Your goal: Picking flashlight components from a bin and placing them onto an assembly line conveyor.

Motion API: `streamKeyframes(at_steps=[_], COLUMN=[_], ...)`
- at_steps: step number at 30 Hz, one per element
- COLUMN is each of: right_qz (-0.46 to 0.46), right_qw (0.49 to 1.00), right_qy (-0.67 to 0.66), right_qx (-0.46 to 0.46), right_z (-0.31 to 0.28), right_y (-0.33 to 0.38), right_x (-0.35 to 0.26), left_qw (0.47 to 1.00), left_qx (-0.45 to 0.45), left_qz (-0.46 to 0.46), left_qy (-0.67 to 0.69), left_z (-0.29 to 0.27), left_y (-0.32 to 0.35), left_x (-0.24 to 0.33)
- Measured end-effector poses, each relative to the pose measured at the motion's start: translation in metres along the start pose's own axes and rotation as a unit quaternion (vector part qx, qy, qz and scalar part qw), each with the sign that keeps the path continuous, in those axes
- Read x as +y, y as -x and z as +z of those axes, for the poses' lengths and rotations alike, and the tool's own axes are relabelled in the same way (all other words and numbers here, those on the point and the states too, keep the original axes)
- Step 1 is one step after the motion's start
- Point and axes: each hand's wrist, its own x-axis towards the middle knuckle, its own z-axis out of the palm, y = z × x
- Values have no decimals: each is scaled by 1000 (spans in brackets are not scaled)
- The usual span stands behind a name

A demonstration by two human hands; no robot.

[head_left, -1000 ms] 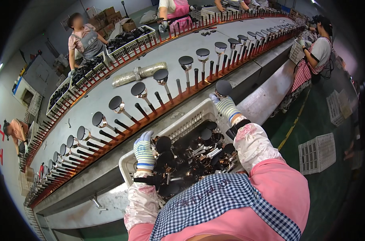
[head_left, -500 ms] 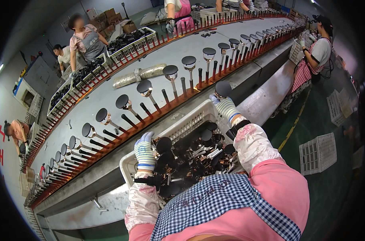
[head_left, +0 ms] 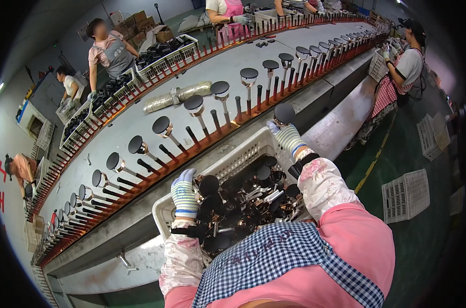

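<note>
Clock hours are read from the middle of the white plastic crate [head_left: 248, 148], twelve pointing away from the person. The left hand [head_left: 183, 194], in a striped knit glove, is at the crate's rim between nine and ten o'clock. Its fingers lie side by side; whether that grip is clamped on the rim, I cannot tell. Just to its right, a dark round disc [head_left: 209, 185] stands up out of the crate.

The right hand [head_left: 288, 137], gloved alike, is over the far corner between one and two o'clock. Its grip is clamped on a black-capped part [head_left: 284, 113], the cap facing up just beyond the fingers.

Jumbled metal parts [head_left: 266, 196] with dark caps and shiny tubes fill the crate. Beyond it, a row of capped stems [head_left: 162, 124] and dark posts [head_left: 191, 135] curves along the near edge of the grey surface [head_left: 117, 131], from about eight round to one o'clock. A wrapped bundle [head_left: 177, 96] lies on that surface at eleven. A co-worker in a checked apron [head_left: 389, 88] stands at two, and another white crate [head_left: 405, 196] is on the floor at three.
</note>
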Motion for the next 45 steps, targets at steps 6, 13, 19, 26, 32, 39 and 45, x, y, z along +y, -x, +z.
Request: streamKeyframes(at_steps=[6, 13, 19, 26, 32, 39, 45], right_qz=[3, 6, -17, -19, -7, 6, -3], right_qw=[1000, 1000, 999, 996, 997, 999, 999], right_qy=[-2, 19, 36, 90, 70, 52, 49], right_qx=[5, 0, -8, -1, -11, -9, -15], right_z=[-31, -67, -96, -125, -152, -193, -220], right_y=[-20, -33, -53, -83, -100, -122, -135], right_x=[21, 26, 41, 79, 90, 110, 119], left_qw=[1000, 1000, 1000, 1000, 1000, 1000, 1000], left_qx=[4, 0, -2, 3, -5, -5, -20], left_qz=[7, 2, 1, 7, -1, -1, -10], left_qy=[-7, -15, -5, 0, -1, 1, -7], left_z=[26, 46, 65, 85, 105, 130, 145], left_y=[-18, -39, -56, -79, -95, -119, -135], left_x=[24, 53, 79, 114, 138, 175, 199])
